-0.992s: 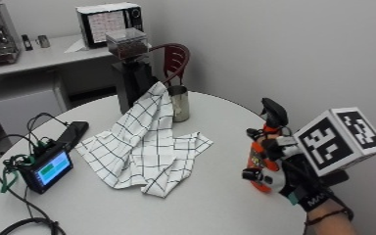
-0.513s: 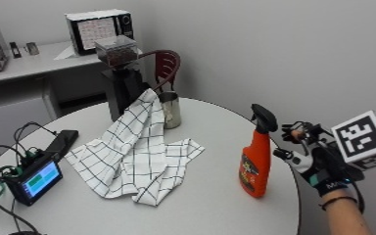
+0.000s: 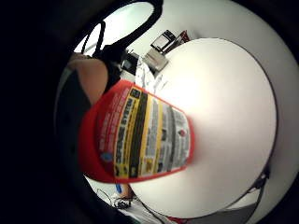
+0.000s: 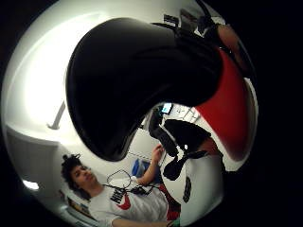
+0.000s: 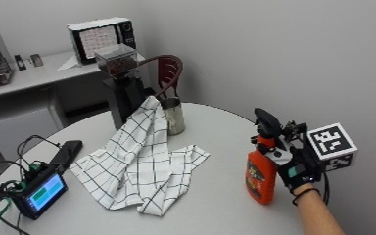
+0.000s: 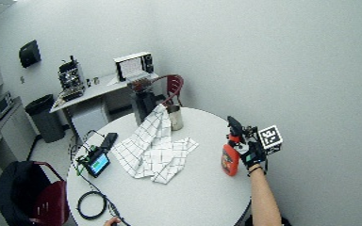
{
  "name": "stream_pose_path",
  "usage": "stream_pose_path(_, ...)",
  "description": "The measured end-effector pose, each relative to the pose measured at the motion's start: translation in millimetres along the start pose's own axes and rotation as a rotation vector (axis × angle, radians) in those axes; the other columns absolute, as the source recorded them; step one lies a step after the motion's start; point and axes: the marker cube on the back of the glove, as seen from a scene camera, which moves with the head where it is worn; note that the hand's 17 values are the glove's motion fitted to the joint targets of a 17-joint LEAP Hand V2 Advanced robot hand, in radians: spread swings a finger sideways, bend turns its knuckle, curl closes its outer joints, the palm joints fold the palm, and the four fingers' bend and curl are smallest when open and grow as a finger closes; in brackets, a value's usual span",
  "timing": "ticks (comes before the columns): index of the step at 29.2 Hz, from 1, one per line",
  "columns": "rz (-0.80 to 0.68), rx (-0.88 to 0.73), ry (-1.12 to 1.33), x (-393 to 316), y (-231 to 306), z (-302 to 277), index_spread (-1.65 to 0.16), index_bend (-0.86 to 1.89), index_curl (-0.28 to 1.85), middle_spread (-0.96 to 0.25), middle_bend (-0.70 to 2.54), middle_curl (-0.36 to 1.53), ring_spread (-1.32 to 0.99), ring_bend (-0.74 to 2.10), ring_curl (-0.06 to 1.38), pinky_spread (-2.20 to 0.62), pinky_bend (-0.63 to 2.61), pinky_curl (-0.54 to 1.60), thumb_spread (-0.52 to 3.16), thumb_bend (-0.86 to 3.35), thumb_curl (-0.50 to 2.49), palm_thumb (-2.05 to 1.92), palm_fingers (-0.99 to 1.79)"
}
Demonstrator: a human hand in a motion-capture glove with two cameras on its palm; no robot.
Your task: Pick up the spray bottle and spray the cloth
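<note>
Bottle: orange plastic spray bottle (image 5: 261, 175) with a black trigger head, standing upright on the round white table (image 5: 227, 215) near its edge on my side.
Bottle label: printed panel on the body, yellow, black and white blocks; text too small to read. In the little finger side palm view the labelled body (image 3: 140, 137) fills much of the picture, so it sits close to my palm.
Bottle contents: cannot tell; the plastic is opaque.
Grip: my right hand (image 5: 296, 169), in its black glove, is wrapped round the bottle just under the head, fingers curled on the neck. In the thumb side palm view the black head (image 4: 137, 80) looms large, with the orange shoulder beside it.
Base contact: whether the base touches the table or sits just off it I cannot tell.
Cloth: white woven cloth (image 5: 142, 164) with a thin black grid, soft and rumpled, spread on the table well apart from the bottle. One corner is drawn up into a peak beside the cup.
Cup: cylindrical metal cup (image 5: 174, 115), dull silver, upright, touching the cloth's raised fold. Its inside is not visible.
Grinder: black machine (image 5: 124, 93) behind the cloth, with a clear hopper on top holding something dark.
Screen: small device (image 5: 40, 192) with a lit blue-green display, cables attached, at the table's far edge from me.
</note>
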Motion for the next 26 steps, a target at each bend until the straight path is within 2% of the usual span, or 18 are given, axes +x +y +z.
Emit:
stream_pose_path(9,-0.026,0.040,-0.105,-7.2,1.4,3.9,-0.30,0.14,0.23,-0.12,0.49,0.44,-0.10,0.48,0.38,0.15,0.11,0.29,0.96,0.06,0.38,0.87,1.01)
stream_pose_path(18,-0.026,0.138,-0.073,-1.3,24.7,-33.3,-0.27,0.18,0.30,-0.12,0.52,0.47,-0.12,0.49,0.40,0.15,0.11,0.25,0.76,0.03,0.48,0.97,1.08)
stream_pose_path(22,-0.017,0.094,-0.035,-6.9,37.7,-34.2,-0.26,0.16,0.32,-0.13,0.54,0.48,-0.11,0.52,0.41,0.15,0.11,0.23,0.77,-0.01,0.50,0.94,1.12)
stream_pose_path(26,-0.061,0.002,0.003,-43.3,21.1,-29.7,-0.24,0.14,0.32,-0.13,0.55,0.48,-0.11,0.56,0.42,0.15,0.15,0.24,0.80,-0.02,0.51,0.93,1.16)
